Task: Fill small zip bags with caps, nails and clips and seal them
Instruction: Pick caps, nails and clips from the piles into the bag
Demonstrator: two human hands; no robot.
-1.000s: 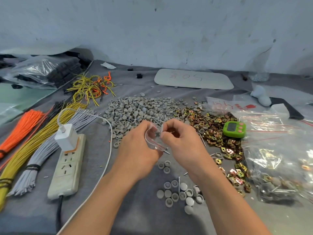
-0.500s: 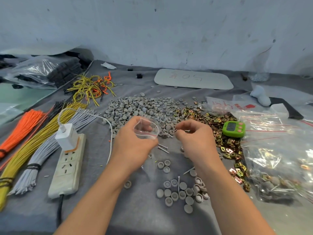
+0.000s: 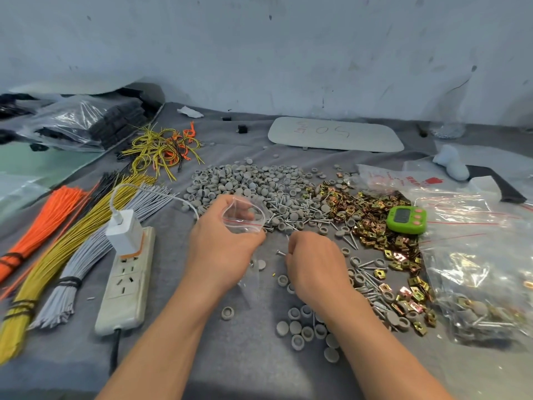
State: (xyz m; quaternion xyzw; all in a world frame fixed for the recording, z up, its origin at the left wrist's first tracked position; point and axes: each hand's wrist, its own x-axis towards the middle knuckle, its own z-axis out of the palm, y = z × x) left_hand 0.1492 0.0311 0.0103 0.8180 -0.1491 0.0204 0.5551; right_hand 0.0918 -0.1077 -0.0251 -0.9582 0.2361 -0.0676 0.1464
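Note:
My left hand (image 3: 222,249) holds a small clear zip bag (image 3: 243,216) with its mouth spread open, above the table's middle. To its right, my right hand (image 3: 314,264) is lowered to the cloth with fingers curled, pinching nails (image 3: 281,252) whose heads stick out to the left. A heap of grey caps (image 3: 251,183) lies behind the hands, with loose nails (image 3: 297,217) at its near edge. Gold metal clips (image 3: 372,215) are piled to the right. More grey caps (image 3: 302,330) lie near my right wrist.
A white power strip (image 3: 124,284) with a charger plugged in lies left of my left arm. Bundles of orange, yellow and grey ties (image 3: 57,241) lie far left. A green timer (image 3: 406,219) and filled plastic bags (image 3: 476,269) sit right.
My right hand left the bag, dropped to the cloth and closed on nails. My left hand kept the bag and spread its mouth open.

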